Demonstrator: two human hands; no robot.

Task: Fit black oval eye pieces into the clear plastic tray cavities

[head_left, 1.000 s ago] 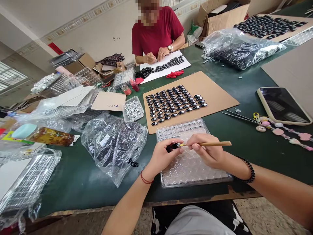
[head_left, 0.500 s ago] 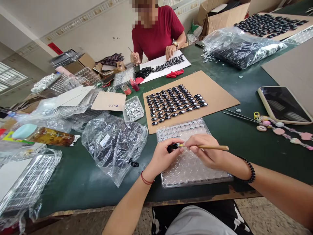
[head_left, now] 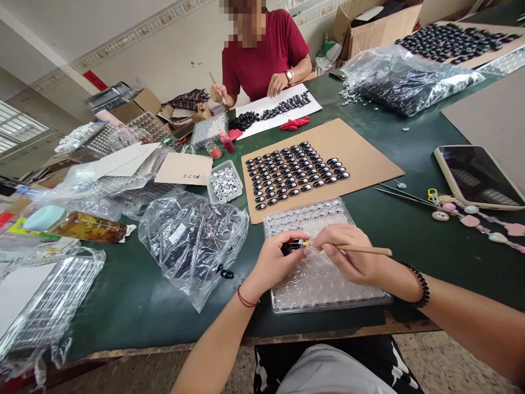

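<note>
Shiny black piece point(head_left: 290, 248) pinched over a dimpled clear tray point(head_left: 328, 301)

Head cam: that glossy piece is in the left hand point(head_left: 278, 261), fingers gripping it, forearm angled up from below. The right hand point(head_left: 348, 258) has its fingers curled pen-style round a slim, smooth wooden stick point(head_left: 367, 249), forearm coming in from the right. Tray's thin see-through plastic, sitting on the dark green counter point(head_left: 135, 306). Matte brown cardboard point(head_left: 361, 145) beyond carries rounded black pieces point(head_left: 305, 187) in rows.

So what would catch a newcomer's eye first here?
Probably the rows of black pieces on the brown board, mid-picture. Nearer, the right hand points a wooden stick toward a dark piece in the left hand, above a clear tray. Across the green table is a person in red.
</note>
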